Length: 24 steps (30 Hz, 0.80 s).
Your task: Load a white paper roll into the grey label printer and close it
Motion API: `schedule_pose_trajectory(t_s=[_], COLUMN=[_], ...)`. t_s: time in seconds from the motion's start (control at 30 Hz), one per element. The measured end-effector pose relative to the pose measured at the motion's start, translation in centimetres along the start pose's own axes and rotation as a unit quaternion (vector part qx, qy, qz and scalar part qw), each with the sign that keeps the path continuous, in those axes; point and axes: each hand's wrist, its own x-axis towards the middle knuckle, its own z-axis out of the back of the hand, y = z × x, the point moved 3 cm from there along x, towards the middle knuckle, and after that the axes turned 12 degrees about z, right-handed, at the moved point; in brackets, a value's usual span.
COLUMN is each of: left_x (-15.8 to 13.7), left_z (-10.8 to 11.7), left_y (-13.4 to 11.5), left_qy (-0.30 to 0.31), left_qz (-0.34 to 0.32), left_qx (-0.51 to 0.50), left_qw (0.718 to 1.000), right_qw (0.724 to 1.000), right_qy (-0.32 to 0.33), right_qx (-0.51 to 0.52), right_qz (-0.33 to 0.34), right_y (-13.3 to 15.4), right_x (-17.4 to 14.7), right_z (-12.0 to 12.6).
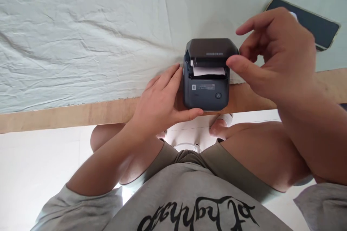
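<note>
Dark grey plastic, the printer (206,97) sits on the tabletop's (81,111) near edge, its lid (213,46) partly raised so that white paper (208,71) shows. The left hand (159,101) lies spread against its left and near sides — probably to steady it. The right hand (284,54) has thumb and forefinger apart, nothing visible between — whether the thumb touches the lid, I cannot tell.

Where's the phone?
The phone lies on the pale cloth at the upper right of the head view, partly hidden by the right hand.
</note>
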Motion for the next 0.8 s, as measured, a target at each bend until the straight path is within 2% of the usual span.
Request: schedule_pose_trajectory(t_s=[0.17, 0.27, 0.33, 0.4, 0.47, 0.57, 0.63, 0.8], left_x=[-0.1, -0.2, -0.3, -0.4, -0.3, -0.3, -0.3, -0.4], left_z=[0.1, 0.1, 0.0, -0.1, -0.1, 0.0, 0.1, 0.0], left_y=[-0.1, 0.1, 0.1, 0.1, 0.0, 0.0, 0.1, 0.4], left_qy=[-0.008, -0.006, -0.007, -0.008, -0.007, -0.004, -0.004, -0.005], left_qz=[-0.013, -0.014, -0.017, -0.019, -0.016, -0.011, -0.013, -0.026], left_qx=[0.004, 0.003, 0.006, 0.011, 0.016, 0.013, 0.007, 0.009], left_qw=[1.000, 1.000, 1.000, 1.000, 1.000, 1.000, 1.000, 1.000], right_qw=[0.995, 0.993, 0.996, 0.990, 0.976, 0.949, 0.935, 0.936], right_qy=[-0.091, -0.114, -0.058, 0.045, 0.143, 0.231, 0.262, 0.264], right_qx=[0.017, 0.000, -0.061, -0.130, -0.166, -0.212, -0.237, -0.204], right_qz=[0.035, 0.012, -0.003, 0.002, 0.008, 0.013, 0.036, 0.116], right_y=[2.0, 1.8, 1.5, 1.4, 1.4, 1.1, 0.5, -1.7], right_x=[1.0, 1.5, 2.1, 3.0, 3.9, 4.9, 5.0, 4.6], right_z=[-0.1, 0.0, -0.1, -0.5, -1.0, -1.2, -1.2, -1.2])
